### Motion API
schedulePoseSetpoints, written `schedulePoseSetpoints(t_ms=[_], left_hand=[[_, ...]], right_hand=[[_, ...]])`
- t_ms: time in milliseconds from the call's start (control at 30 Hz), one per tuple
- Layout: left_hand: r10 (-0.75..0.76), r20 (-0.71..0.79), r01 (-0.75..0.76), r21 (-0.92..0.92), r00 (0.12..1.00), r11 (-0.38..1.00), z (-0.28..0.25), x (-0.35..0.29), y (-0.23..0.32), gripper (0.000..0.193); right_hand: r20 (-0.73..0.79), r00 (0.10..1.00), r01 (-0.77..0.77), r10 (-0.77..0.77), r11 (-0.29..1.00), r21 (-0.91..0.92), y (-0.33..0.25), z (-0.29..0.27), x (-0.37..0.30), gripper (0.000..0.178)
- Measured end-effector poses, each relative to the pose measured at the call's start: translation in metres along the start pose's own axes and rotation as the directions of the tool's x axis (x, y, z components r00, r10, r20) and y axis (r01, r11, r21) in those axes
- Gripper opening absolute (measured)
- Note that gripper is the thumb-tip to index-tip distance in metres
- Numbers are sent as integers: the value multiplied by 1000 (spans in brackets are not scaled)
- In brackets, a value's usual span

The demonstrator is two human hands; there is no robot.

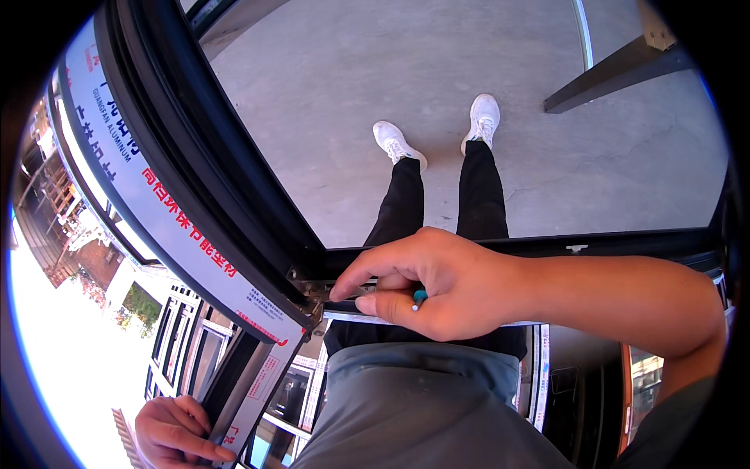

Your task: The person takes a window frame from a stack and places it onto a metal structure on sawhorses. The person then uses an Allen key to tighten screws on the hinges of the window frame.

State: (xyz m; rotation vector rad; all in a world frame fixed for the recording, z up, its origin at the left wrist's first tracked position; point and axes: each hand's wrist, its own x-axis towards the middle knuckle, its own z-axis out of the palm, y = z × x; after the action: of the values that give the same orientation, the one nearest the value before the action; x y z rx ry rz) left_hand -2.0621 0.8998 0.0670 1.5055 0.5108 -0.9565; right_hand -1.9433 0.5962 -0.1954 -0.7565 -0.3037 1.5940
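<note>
Closed around a small teal and white piece point(419, 298), most of it hidden by the fingers, my right hand point(449, 293) reaches in from the right. Its index fingertip and thumb are close to a metal hinge-like fitting point(311, 292) at the corner of a black aluminium window frame point(258, 211). White protective film point(187, 227) with printing covers the curved-looking outer face of that frame. At the lower left, my left hand point(178, 430) has its fingers wrapped round the edge of the film-covered lower bar point(254, 383).
Beyond the frame's black lower rail point(609, 244) lies grey concrete floor point(312, 86), where my white shoes point(483, 117) stand. A dark beam point(609, 78) slants in at the upper right. More film-wrapped frames point(187, 336) are at the lower left, outside.
</note>
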Motion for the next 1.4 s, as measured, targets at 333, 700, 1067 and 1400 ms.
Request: schedulePoseSetpoints(t_ms=[333, 700, 1067, 1400], left_hand=[[-30, 13, 29, 3, 999, 1000, -3, -1, 1, 31], [-48, 58, 49, -16, 997, 999, -7, -1, 1, 30], [23, 93, -23, -3, 995, 1000, -7, -5, -5, 31], [36, 148, -37, 6, 988, 999, -4, 6, -1, 34]], right_hand=[[342, 934, 324, 106, 154, -933, -28, -25, 5, 13], [313, 902, 29, 298, 680, -732, -32, -38, 32, 25], [175, 910, 65, 375, 288, -955, -56, 0, -5, 33], [36, 939, -109, 342, 395, -912, -53, 11, -15, 35]])
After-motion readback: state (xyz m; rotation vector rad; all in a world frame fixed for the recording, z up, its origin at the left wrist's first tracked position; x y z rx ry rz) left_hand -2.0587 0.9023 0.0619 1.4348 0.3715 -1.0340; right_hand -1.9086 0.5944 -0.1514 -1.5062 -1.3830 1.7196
